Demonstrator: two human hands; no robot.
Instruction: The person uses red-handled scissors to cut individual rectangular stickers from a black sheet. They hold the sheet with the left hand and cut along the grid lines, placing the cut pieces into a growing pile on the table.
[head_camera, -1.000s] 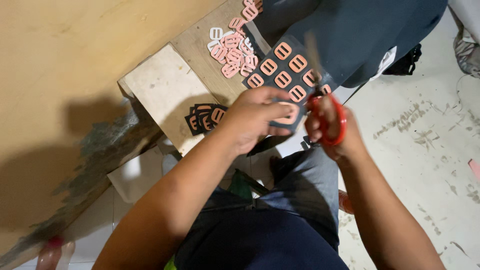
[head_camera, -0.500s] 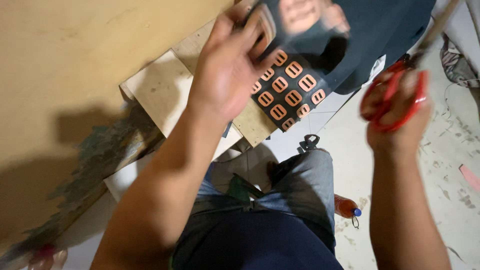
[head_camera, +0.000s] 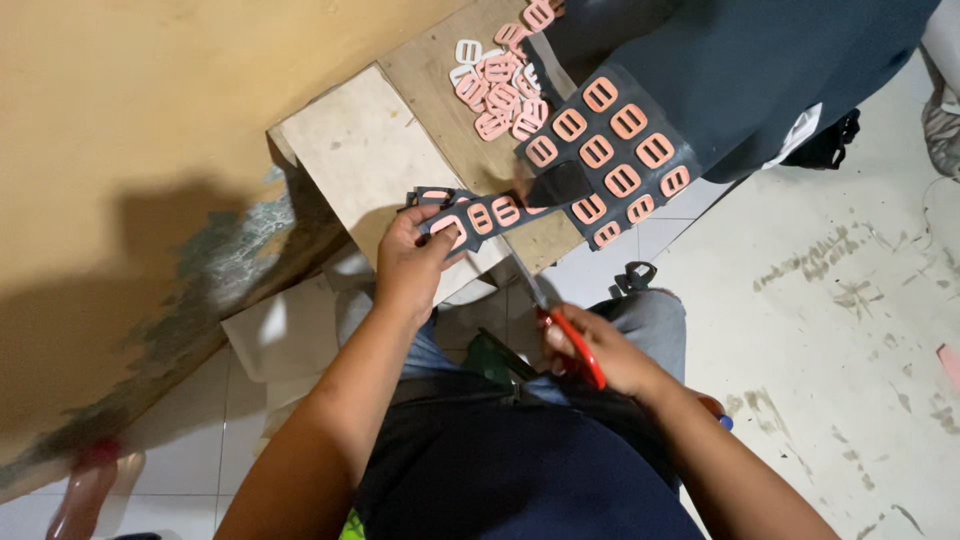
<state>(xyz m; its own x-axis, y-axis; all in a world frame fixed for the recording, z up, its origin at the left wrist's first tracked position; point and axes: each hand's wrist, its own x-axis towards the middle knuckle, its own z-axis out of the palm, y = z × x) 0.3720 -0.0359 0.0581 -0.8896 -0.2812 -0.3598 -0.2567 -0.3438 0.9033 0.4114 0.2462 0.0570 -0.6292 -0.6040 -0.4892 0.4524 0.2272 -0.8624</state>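
Observation:
My left hand (head_camera: 412, 262) pinches a narrow strip of dark sheet (head_camera: 480, 215) set with pink rectangular buckles, holding it on the wooden board (head_camera: 352, 150). My right hand (head_camera: 598, 352) grips red-handled scissors (head_camera: 562, 322) low over my lap, blades pointing up toward the board's front edge. A larger dark sheet (head_camera: 610, 150) carrying several pink buckles lies beyond the strip. A pile of loose pink and white buckles (head_camera: 500, 85) rests further back on the board.
A big dark cloth or bag (head_camera: 760, 70) covers the top right. A yellowish wall (head_camera: 130, 130) with a worn base runs along the left. White tiles lie below the board and a stained concrete floor (head_camera: 860, 300) spreads right.
My left hand came down from holding the large sheet up and now presses a cut strip on the board. My right hand with the scissors dropped from the upper right toward my lap.

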